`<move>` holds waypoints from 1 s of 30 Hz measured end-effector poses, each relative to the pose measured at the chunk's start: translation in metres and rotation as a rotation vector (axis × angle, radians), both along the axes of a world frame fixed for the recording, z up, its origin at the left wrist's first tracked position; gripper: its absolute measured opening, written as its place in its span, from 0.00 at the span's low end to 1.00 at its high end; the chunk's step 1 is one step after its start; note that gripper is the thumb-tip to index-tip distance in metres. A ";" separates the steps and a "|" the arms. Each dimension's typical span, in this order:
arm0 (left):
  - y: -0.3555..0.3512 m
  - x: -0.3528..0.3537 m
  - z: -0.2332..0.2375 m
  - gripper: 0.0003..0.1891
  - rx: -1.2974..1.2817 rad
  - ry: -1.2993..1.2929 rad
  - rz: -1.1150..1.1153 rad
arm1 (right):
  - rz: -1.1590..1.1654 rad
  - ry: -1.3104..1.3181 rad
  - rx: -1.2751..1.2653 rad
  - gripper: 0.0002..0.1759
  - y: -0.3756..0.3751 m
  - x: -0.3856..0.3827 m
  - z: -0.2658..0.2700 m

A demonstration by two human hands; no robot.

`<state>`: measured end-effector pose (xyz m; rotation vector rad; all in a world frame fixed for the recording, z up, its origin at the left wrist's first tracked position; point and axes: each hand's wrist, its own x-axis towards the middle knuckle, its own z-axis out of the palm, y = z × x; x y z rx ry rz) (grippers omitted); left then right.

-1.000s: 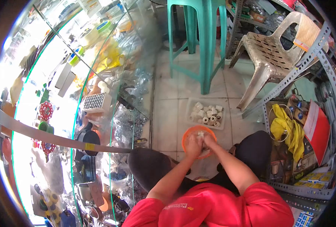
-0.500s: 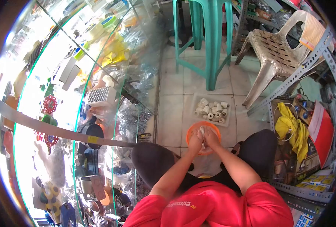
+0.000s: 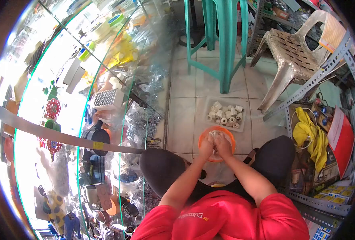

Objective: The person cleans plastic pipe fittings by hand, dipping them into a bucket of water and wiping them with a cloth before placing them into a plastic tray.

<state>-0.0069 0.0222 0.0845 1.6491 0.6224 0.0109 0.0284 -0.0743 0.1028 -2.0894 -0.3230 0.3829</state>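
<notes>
My left hand [image 3: 206, 148] and my right hand [image 3: 224, 145] are close together over an orange basin [image 3: 232, 138] on the floor between my legs. Both are closed around a small whitish thing [image 3: 215, 133]. Fingers cover most of it, so its kind does not show. Just beyond the basin is a clear plastic tray [image 3: 208, 105], in which several white pipe fittings [image 3: 224, 113] lie loose. The inside of the basin is mostly hidden by my hands.
To the left runs a glass display case [image 3: 121, 132] packed with hardware. A green plastic stool [image 3: 225, 68] stands ahead on the tiles, a worn plastic chair [image 3: 291, 52] at upper right. A metal shelf with a yellow cloth [image 3: 307, 132] is beside my right knee.
My hands stay together over the basin and shift only slightly, with the fingers turning a little around the whitish thing. The whole view has moved slightly.
</notes>
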 end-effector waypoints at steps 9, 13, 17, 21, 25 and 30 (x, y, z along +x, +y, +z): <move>-0.008 0.003 -0.006 0.20 0.228 -0.036 0.101 | -0.378 0.852 0.652 0.16 -0.008 0.029 -0.006; 0.018 0.004 0.028 0.19 -0.351 0.144 0.134 | -0.328 0.913 0.776 0.16 -0.010 0.029 0.017; 0.015 0.006 0.016 0.19 -0.522 0.076 0.221 | -0.050 0.524 0.604 0.15 -0.007 0.025 -0.027; 0.016 0.001 -0.026 0.18 0.568 -0.195 -0.049 | 0.074 0.430 0.172 0.15 -0.014 0.025 -0.016; 0.009 0.008 -0.010 0.16 0.229 -0.182 0.074 | -0.125 0.908 0.576 0.16 -0.012 0.021 0.022; 0.028 0.007 0.024 0.25 -0.260 0.359 -0.072 | 0.279 0.135 0.195 0.16 -0.015 0.026 -0.006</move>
